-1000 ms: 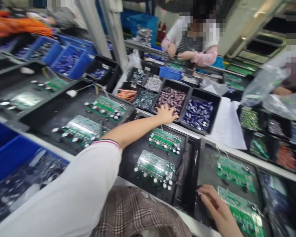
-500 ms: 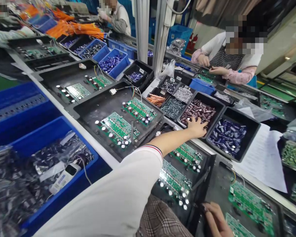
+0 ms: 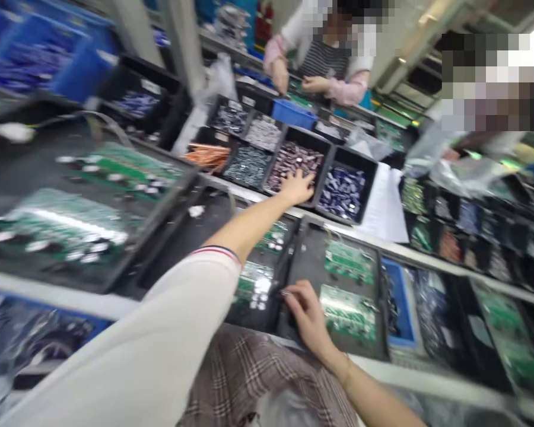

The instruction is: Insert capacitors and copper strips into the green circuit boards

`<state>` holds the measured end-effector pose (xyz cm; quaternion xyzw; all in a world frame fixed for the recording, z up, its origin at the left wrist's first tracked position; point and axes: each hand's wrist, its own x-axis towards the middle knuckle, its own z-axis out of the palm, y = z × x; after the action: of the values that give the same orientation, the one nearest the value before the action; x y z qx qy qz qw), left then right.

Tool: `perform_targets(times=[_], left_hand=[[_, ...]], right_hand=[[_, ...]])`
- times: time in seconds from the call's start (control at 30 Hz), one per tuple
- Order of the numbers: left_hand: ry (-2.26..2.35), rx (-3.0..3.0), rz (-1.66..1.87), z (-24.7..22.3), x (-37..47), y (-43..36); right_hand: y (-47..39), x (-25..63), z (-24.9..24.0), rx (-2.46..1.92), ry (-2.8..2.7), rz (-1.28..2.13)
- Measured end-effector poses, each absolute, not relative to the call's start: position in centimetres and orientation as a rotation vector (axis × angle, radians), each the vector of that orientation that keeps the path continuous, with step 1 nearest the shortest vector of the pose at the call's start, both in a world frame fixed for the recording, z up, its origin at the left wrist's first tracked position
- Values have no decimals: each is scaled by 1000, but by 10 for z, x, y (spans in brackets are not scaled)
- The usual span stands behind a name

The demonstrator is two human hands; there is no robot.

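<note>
My left hand (image 3: 297,187) reaches over the front of a black bin (image 3: 327,142) of brown cylindrical capacitors (image 3: 296,160). Its fingers are spread and touch the top of the heap. My right hand (image 3: 306,308) is lower, at the left side of a black tray (image 3: 309,249) with two green circuit boards (image 3: 349,261). Thumb and forefinger come together at the tray's side; whatever is between them is too small and blurred to name. Under my left forearm another circuit board (image 3: 253,281) with capacitors lies in a neighbouring tray, partly hidden.
Right of the brown capacitors stands a bin of blue capacitors (image 3: 342,190), then paper sheets (image 3: 385,204). Small bins of grey parts (image 3: 248,166) and orange parts (image 3: 208,155) lie left. A co-worker's hands (image 3: 315,84) are across the bench. A metal post (image 3: 182,47) rises behind.
The view has swung right, bringing more of my right hand and forearm into sight. My left hand remains at the brown capacitors, fingers still spread.
</note>
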<state>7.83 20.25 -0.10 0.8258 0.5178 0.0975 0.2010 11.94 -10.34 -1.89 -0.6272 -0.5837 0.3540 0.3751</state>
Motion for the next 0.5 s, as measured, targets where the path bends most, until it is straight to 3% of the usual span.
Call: perform_targets(times=[0.23, 0.37, 0.43, 0.5], left_hand=[[1274, 2502, 165, -10, 78, 224], [1202, 2640, 58, -15, 70, 233], [1154, 2650, 41, -16, 63, 239], [1133, 2606, 101, -17, 58, 245]], right_hand=[[-56, 28, -29, -1497, -1570, 1029], [-39, 44, -10, -1328, -1749, 1199], [-33, 84, 0, -1378, -1825, 1058], [-31, 130, 4, -1670, -1806, 615]])
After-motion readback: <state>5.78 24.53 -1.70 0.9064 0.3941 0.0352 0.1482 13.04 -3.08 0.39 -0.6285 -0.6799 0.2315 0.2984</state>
